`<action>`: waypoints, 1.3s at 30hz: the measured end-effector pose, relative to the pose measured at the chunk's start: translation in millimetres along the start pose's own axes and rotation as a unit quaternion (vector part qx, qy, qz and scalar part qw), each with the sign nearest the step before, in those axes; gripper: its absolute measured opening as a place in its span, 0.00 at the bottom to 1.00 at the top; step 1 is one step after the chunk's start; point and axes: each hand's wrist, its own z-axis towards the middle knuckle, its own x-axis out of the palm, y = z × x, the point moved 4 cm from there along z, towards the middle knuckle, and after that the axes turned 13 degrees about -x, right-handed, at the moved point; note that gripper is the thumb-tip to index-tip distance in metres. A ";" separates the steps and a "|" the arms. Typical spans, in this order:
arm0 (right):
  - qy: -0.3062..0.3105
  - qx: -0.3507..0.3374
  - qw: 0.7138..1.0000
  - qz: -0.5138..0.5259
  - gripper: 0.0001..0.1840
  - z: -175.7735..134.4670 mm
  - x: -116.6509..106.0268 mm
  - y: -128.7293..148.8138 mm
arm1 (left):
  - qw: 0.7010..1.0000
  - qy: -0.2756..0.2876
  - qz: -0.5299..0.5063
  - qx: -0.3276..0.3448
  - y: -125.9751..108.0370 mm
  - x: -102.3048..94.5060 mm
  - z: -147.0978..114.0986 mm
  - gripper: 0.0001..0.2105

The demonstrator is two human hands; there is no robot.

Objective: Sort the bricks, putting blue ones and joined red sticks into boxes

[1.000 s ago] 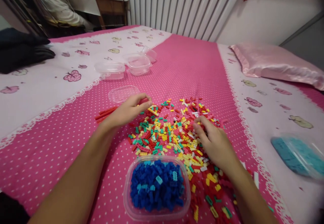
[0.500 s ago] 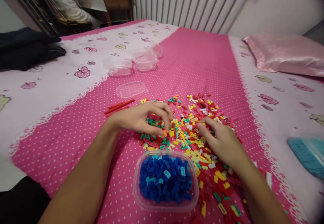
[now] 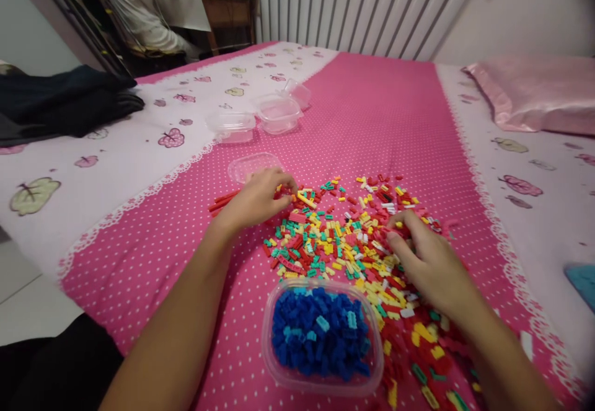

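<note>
Small toy bricks (image 3: pixel 344 243) in red, yellow, green, pink and white lie in a loose heap before me. My left hand (image 3: pixel 263 197) is at the heap's far left, thumb and index finger curled around a small orange brick (image 3: pixel 294 198). Among the red and yellow bricks on the right side, my right hand (image 3: pixel 425 259) rests low, thumb and index tips slightly apart. Whatever lies under its other fingers is hidden. Nearest to me stands a clear plastic tub (image 3: pixel 267 343) full of dark blue bricks (image 3: pixel 320 343), with a few light blue ones on top.
Beyond my left hand lie a clear lid (image 3: pixel 239 166) and red sticks (image 3: pixel 223 202). Clear containers (image 3: pixel 279 116) sit farther back on the pink bedspread (image 3: pixel 372 113). Dark clothes (image 3: pixel 69 101) lie left, a pink pillow (image 3: pixel 548 95) right. A person (image 3: pixel 139 14) sits at a desk (image 3: pixel 227 11).
My left hand has moved away from me to the heap's far left edge, near the lid. My right hand stays at the right side of the heap. The whole view has shifted slightly.
</note>
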 end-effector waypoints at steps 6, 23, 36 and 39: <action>-0.006 -0.014 1.000 0.001 0.11 -0.4 -2.3 3.0 | 0.997 0.053 -0.041 0.031 -4.2 1.6 -1.3 0.11; -0.016 -0.038 0.999 0.006 0.18 1.2 -3.2 7.8 | 0.954 0.256 -0.123 0.098 -29.6 14.7 -14.2 0.06; 0.006 -0.046 0.999 0.010 0.16 1.3 -0.6 8.0 | 0.960 0.198 -0.067 0.187 -31.4 17.8 -14.2 0.08; 0.013 -0.047 0.999 0.009 0.17 1.2 0.0 8.2 | 0.963 0.188 -0.042 0.187 -32.8 21.6 -13.6 0.08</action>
